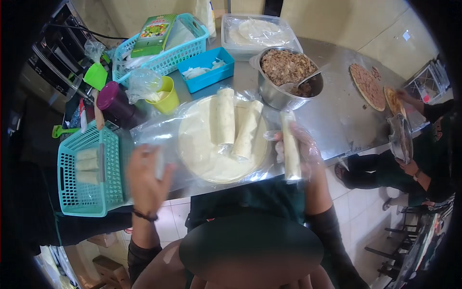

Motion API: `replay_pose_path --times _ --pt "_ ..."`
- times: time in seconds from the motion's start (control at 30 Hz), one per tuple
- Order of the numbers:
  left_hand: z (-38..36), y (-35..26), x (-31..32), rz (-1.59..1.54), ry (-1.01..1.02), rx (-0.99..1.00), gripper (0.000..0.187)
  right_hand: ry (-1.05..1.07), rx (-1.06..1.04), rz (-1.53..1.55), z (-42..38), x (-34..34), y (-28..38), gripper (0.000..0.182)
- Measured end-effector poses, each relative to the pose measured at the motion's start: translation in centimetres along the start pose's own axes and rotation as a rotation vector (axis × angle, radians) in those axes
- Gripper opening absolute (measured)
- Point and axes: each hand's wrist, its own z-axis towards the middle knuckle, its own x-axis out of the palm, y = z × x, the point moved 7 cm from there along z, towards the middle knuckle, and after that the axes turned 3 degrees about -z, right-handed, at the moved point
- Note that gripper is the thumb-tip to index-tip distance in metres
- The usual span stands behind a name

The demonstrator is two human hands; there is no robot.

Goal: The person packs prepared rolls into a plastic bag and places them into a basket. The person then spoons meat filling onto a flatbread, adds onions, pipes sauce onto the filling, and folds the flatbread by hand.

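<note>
My right hand (310, 149), in a clear plastic glove, is closed round a pale roll (291, 156) in clear wrap, held upright at the table's front edge. My left hand (147, 173) is blurred by motion beside the clear plastic sheet (156, 130); something whitish shows between its thumb and fingers, too smeared to name. Between the hands lies a stack of round flat dough sheets (199, 159). On top of it rest two pale rolls, one (225, 115) nearly straight and the other (248, 130) slanted to the right.
Around the metal table (337, 125) stand a bowl of minced filling (279, 96), a blue tray (199, 84), a yellow cup (167, 98), and a clear box (260, 50). A turquoise basket (111, 178) holds rolls at left. At right, another person's hands (409, 167) hold a metal bowl near topped dough.
</note>
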Motion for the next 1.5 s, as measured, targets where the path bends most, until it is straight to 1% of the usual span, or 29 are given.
replay_pose_path --times 0.07,0.13,0.17,0.2,0.3,0.33,0.4,0.43,0.47,0.5,0.57,0.6,0.67,0.7,0.77,0.8,0.87,0.9,0.97,1.0,1.03,1.1,1.13,1.17,1.23,1.27,1.3,1.37,1.5 --pt "-1.2 -4.3 3.2 -0.069 0.128 0.225 0.039 0.023 0.02 0.032 -0.3 -0.7 -0.4 0.046" --pt "-1.6 -4.3 5.0 -0.074 0.182 0.254 0.037 0.047 0.036 0.078 -0.5 -0.5 -0.5 0.048" --pt "-1.7 -4.4 5.9 -0.08 0.237 0.288 0.037 0.079 -0.011 0.067 -0.7 0.4 0.3 0.049" --pt "-1.7 -4.2 5.7 -0.081 0.164 0.308 0.029 0.106 -0.061 0.055 -0.8 1.0 0.8 0.051" --pt "-1.9 -4.1 5.4 -0.1 0.187 0.393 0.024 0.053 -0.156 -0.047 -0.5 0.0 1.2 0.051" --pt "-1.8 -4.4 4.6 -0.114 0.115 0.388 0.02 0.014 -0.191 -0.099 -0.4 -0.1 1.4 0.058" --pt "-1.8 -3.9 2.8 -0.093 0.104 0.37 0.018 -0.053 -0.249 -0.158 -1.0 0.8 1.8 0.059" --pt "-1.9 -3.7 1.8 -0.085 0.105 0.339 0.017 -0.111 -0.299 -0.21 -1.3 0.7 2.2 0.061" --pt "-2.0 -3.9 1.0 -0.09 0.112 0.341 0.017 -0.146 -0.359 -0.408 -0.7 -0.6 2.5 0.065" --pt "-2.1 -3.9 0.3 -0.061 0.125 0.326 0.017 -0.154 -0.356 -0.406 -0.8 -1.5 2.2 0.065" --pt "-2.6 -3.8 0.4 -0.036 0.134 0.313 0.017 -0.332 -0.424 -0.636 -1.4 -1.9 2.7 0.064" --pt "-3.0 -3.6 1.4 -0.048 0.18 0.314 0.018 -0.334 -0.424 -0.638 -1.5 -1.5 2.7 0.064" --pt "-3.8 -3.1 3.2 -0.055 0.249 0.35 0.025 -0.548 -0.643 -1.197 -2.9 0.3 4.7 0.063" --pt "-4.0 -3.3 3.2 -0.051 0.251 0.344 0.025 -0.542 -0.638 -1.197 -2.9 0.4 4.7 0.063" --pt "-3.6 -4.5 3.3 -0.109 0.311 0.259 0.033 -0.68 -0.641 -1.778 -3.0 1.3 5.0 0.063" --pt "-3.6 -4.5 3.4 -0.097 0.306 0.246 0.033 -0.66 -0.644 -1.774 -3.0 1.5 4.9 0.063" --pt "-3.7 -4.2 3.6 -0.097 0.215 0.205 0.04 -0.699 -0.753 -1.984 -4.0 2.7 5.0 0.058" --pt "-3.9 -4.1 4.0 -0.092 0.211 0.191 0.04 -0.68 -0.755 -1.985 -4.3 3.3 5.2 0.058" --pt "-4.2 -3.4 4.4 -0.117 0.161 0.099 0.041 -0.609 -0.997 -1.887 -5.9 5.5 6.0 0.046" --pt "-4.2 -3.4 4.4 -0.137 0.153 0.115 0.03 -0.59 -1.07 -1.75 -6.3 5.8 6.4 0.038" --pt "-4.2 -3.5 4.3 -0.143 0.155 0.117 0.03 -0.594 -1.068 -1.756 -6.2 5.6 6.5 0.038" --pt "-4.1 -3.2 3.5 -0.164 0.124 0.057 0.026 -0.561 -0.932 -1.338 -6.1 3.2 7.4 0.036" --pt "-4.2 -3.0 3.2 -0.173 0.098 0.051 0.018 -0.625 -0.773 -1.295 -6.1 2.6 7.4 0.037" --pt "-4.5 -2.9 3.2 -0.189 0.102 0.063 0.018 -0.645 -0.777 -1.303 -6.4 2.4 7.7 0.037" --pt "-5.1 -1.9 2.8 -0.202 0.034 -0.036 0.015 -0.622 -0.466 -1.627 -5.3 1.6 6.8 0.042" --pt "-5.3 -1.9 2.7 -0.219 0.006 -0.058 0.011 -0.598 -0.334 -1.681 -4.7 1.5 5.9 0.057" --pt "-5.5 -2.0 2.8 -0.226 0.007 -0.051 0.011 -0.609 -0.336 -1.682 -4.3 1.3 5.1 0.057" --pt "-6.0 -1.6 3.2 -0.237 -0.002 -0.1 0.01 -0.649 -0.486 -1.883 -3.8 1.8 3.7 0.071" --pt "-6.2 -2.4 3.2 -0.123 -0.067 -0.031 0.01 -0.657 -0.351 -1.896 -2.7 2.9 3.5 0.083"
